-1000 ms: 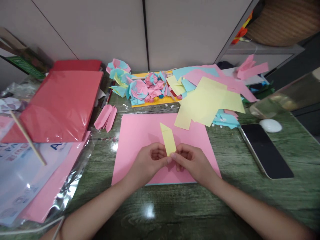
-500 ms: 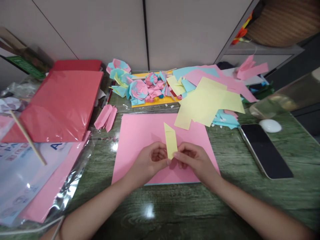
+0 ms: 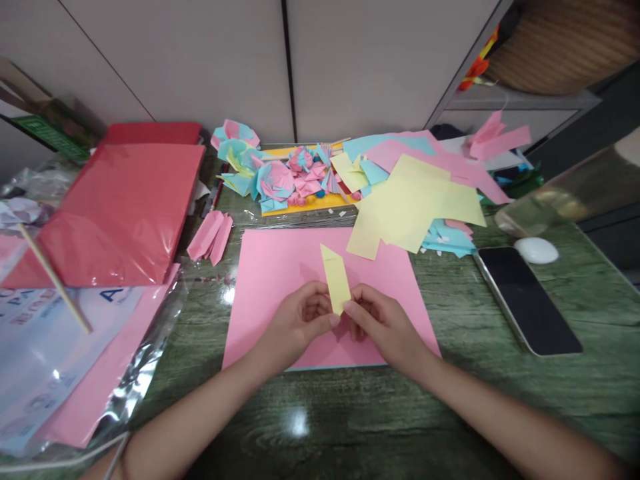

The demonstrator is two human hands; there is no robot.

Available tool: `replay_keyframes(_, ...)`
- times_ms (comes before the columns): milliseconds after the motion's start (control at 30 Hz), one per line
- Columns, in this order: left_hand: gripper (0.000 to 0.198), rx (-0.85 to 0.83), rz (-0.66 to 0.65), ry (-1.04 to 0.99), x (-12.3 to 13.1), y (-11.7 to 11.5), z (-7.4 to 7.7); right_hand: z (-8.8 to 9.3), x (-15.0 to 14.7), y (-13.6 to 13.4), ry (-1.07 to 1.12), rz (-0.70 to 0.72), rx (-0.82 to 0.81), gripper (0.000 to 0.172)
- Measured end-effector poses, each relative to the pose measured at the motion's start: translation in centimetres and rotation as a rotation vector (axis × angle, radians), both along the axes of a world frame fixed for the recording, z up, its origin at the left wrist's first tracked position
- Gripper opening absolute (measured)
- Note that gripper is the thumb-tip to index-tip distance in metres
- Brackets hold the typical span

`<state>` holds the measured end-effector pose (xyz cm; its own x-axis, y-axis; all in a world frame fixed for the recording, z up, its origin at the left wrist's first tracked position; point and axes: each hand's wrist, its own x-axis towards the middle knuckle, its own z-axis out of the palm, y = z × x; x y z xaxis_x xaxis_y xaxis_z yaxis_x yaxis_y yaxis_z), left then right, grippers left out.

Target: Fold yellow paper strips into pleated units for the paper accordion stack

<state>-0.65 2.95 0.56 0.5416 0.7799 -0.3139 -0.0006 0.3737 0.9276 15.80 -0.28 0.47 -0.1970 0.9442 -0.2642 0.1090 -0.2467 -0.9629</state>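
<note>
Between my hands stands a narrow folded strip of yellow paper (image 3: 336, 279), slanted at its top and leaning a little left. My left hand (image 3: 306, 317) pinches its lower end between thumb and fingers. My right hand (image 3: 376, 317) grips the lower right edge the same way, thumb in front. Both hands are closed, and the fingertips behind the strip are partly hidden. Underneath lies a stack of pink paper (image 3: 280, 260) with a thin blue edge at its front.
Loose yellow sheets (image 3: 407, 207) overlap the stack's far right corner. Folded paper flowers (image 3: 277, 180) sit behind it. A folded pink piece (image 3: 211, 237) and a red packet (image 3: 125, 207) lie left. At right are a phone (image 3: 527, 300), a white oval object (image 3: 537, 251) and a clear bottle (image 3: 565, 193).
The yellow strip has tilted its top slightly to the left. Both hands keep their pinch on it, and the whole view has shifted slightly.
</note>
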Motion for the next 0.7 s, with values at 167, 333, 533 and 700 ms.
replay_keyframes(167, 0.028, 0.014, -0.014, -0.020, -0.02, -0.07, -0.07, 0.15, -0.10, 0.11, 0.006, 0.031, 0.001, 0.019)
replay_keyframes(333, 0.022, 0.056, 0.001, -0.014, 0.30, -0.52, -0.13, -0.04, -0.08, 0.02, -0.021, 0.015, 0.004, 0.020)
replay_keyframes(533, 0.023, 0.091, -0.026, -0.007, 0.33, -0.65, -0.15, 0.03, 0.23, 0.25, 0.092, 0.029, -0.025, 0.022)
replay_keyframes(700, 0.023, 0.086, -0.052, -0.002, 0.12, -0.38, 0.04, 0.07, 0.47, 0.57, 0.034, 0.053, 0.013, 0.021)
